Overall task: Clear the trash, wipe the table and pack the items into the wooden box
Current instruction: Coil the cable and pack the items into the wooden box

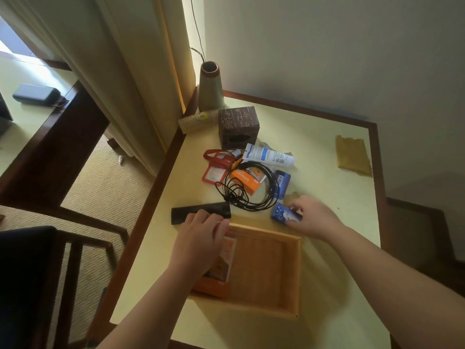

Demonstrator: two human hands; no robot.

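So from my feed, the room's pretty plain: a pale wall [327, 46] fills the top right, with a cream curtain [113, 71] hanging down the left of it and daylight glowing along its edge. The table [327, 197] is pale yellow-green with a dark wood border, tucked into the corner. The floor is beige woven carpet [105, 187]. There's a dark chair [32, 273] at bottom left, and a second, matching desk [32, 127] further left (there's a dark pouch-looking thing on it, can't tell what). Bright light washes out the far left.
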